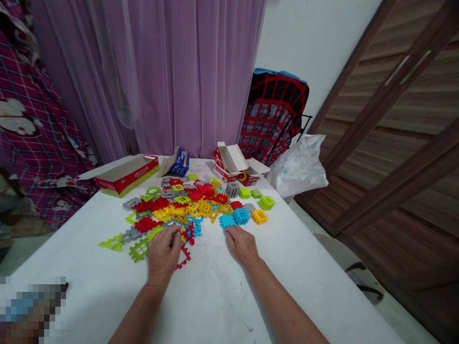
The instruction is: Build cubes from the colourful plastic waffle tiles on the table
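Observation:
A heap of plastic interlocking building tiles in red, yellow, grey, green and blue covers the middle of the white table. At its near edge, my left hand has its fingers curled, with a green square tile to its left and a red open-frame tile to its right. Whatever lies inside those fingers is hidden. My right hand rests on the table, fingertips pinched at the near edge of a blue tile. Just behind it stand joined blue tiles, with a yellow stack further right.
Open cardboard boxes stand along the back: a red-and-green one, a blue one and red-and-white ones. Green tile stacks and a grey stack sit at the right. A white plastic bag is by the right edge.

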The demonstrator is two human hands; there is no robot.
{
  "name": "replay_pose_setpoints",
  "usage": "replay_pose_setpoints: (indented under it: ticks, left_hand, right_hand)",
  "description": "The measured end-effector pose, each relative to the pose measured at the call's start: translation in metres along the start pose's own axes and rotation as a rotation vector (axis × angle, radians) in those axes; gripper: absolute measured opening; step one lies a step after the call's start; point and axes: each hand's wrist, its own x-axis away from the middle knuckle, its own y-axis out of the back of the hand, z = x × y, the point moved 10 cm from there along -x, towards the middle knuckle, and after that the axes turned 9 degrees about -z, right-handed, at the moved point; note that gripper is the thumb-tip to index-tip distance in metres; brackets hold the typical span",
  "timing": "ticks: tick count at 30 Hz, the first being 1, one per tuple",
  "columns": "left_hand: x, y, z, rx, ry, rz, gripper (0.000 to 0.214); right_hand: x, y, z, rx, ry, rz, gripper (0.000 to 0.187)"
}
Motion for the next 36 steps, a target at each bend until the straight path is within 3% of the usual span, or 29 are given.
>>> replay_pose_setpoints:
  ticks: [13, 36]
  left_hand:
    - [0.0, 0.002, 0.0, -0.001, 0.018, -0.023, 0.023]
    - [-0.001, 0.003, 0.001, 0.03, 0.038, -0.005, 0.022]
  right_hand:
    - [-0.002, -0.006, -0.001, 0.077, -0.04, 0.078, 0.028]
    - [-0.001, -0.003, -0.01, 0.062, -0.113, 0.023, 0.025]
